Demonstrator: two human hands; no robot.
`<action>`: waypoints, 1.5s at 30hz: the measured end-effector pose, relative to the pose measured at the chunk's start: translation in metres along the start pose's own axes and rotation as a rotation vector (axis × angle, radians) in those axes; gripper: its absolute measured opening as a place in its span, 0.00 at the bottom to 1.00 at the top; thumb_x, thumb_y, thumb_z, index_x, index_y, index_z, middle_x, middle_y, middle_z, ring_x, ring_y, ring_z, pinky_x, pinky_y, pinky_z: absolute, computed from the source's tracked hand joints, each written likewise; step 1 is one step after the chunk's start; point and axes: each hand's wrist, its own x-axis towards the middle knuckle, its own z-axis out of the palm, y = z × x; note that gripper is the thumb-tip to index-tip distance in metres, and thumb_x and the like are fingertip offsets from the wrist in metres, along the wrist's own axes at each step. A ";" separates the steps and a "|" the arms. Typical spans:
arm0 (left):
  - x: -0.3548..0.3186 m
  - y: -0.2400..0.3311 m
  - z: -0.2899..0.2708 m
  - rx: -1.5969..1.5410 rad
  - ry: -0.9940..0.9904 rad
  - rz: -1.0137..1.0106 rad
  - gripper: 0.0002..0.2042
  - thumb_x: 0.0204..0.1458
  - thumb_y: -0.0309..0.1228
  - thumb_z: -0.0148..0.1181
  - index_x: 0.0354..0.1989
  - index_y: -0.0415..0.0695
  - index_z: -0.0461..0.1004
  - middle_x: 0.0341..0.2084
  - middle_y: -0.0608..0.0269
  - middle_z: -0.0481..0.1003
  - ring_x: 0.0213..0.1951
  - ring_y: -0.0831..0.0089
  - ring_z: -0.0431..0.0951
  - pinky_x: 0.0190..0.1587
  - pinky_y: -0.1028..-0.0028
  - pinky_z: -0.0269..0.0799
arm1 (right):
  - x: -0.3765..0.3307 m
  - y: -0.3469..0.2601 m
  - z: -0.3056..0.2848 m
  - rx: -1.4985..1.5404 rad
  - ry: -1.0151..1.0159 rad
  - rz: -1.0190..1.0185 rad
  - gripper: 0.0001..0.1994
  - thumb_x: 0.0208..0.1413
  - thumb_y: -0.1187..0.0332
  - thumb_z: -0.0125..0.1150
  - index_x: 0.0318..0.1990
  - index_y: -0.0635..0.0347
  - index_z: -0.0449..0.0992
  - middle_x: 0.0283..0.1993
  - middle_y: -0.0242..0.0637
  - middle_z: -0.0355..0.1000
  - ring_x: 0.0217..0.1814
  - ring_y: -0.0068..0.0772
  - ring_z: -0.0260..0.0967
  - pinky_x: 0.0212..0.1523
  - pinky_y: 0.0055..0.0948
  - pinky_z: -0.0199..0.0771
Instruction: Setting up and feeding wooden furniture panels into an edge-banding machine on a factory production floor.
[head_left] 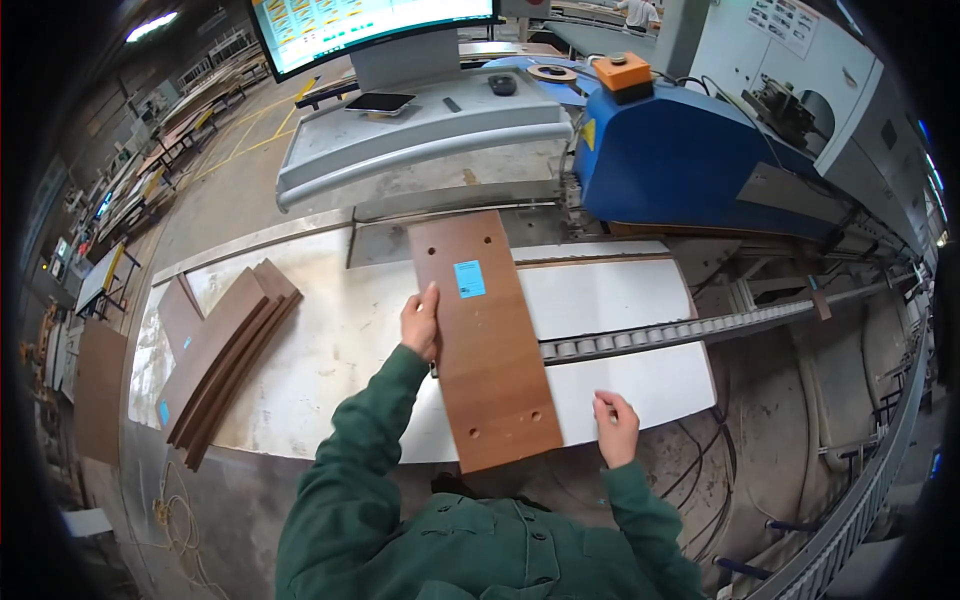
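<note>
A long brown wood-look panel (488, 350) lies across the white worktable, tilted slightly, its near end by the table's front edge. It has two round holes near each end and a blue label (469, 279) towards its far end. My left hand (421, 323) is closed on the panel's left edge, thumb on the top face. My right hand (617, 428) is apart from the panel, to the right of its near end, with fingers curled together. Whether anything small is between those fingers is hidden. Several similar brown panels (225, 350) lie in an overlapping stack at the left.
A roller track (640, 342) runs rightward from the panel through the white table (330, 380). A blue machine housing (680, 160) with an orange box on top stands at the far right. Beyond the table, a grey tray stand (420, 140) sits below a monitor (370, 25). Cables (715, 470) hang at right.
</note>
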 end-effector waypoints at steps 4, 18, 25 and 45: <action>0.047 -0.063 0.073 -0.172 -0.064 0.199 0.19 0.50 0.33 0.54 0.48 0.37 0.62 0.36 0.60 0.70 0.38 0.75 0.69 0.40 0.76 0.66 | -0.033 0.048 -0.044 -0.123 0.079 0.143 0.09 0.48 0.70 0.54 0.37 0.64 0.73 0.23 0.29 0.66 0.21 0.17 0.61 0.23 0.17 0.62; 0.074 -0.064 0.145 0.966 -0.328 0.300 0.18 0.42 0.40 0.54 0.39 0.41 0.72 0.29 0.46 0.73 0.34 0.52 0.73 0.39 0.64 0.68 | -0.032 0.076 -0.006 -0.176 0.219 0.364 0.27 0.49 0.69 0.55 0.56 0.70 0.55 0.18 0.32 0.65 0.16 0.17 0.59 0.18 0.18 0.62; 0.102 -0.047 0.120 0.869 -0.343 0.287 0.16 0.40 0.39 0.57 0.32 0.38 0.72 0.19 0.49 0.70 0.27 0.55 0.72 0.32 0.64 0.67 | -0.020 0.061 0.056 0.014 0.149 0.688 0.39 0.51 0.67 0.53 0.61 0.63 0.32 0.15 0.33 0.64 0.11 0.18 0.56 0.10 0.18 0.55; 0.175 -0.067 0.152 0.770 -0.413 0.425 0.20 0.37 0.34 0.61 0.40 0.41 0.70 0.23 0.53 0.67 0.28 0.63 0.69 0.33 0.69 0.65 | 0.081 0.020 0.090 0.215 0.171 0.831 0.31 0.52 0.69 0.51 0.57 0.52 0.38 0.15 0.33 0.61 0.10 0.19 0.55 0.08 0.18 0.56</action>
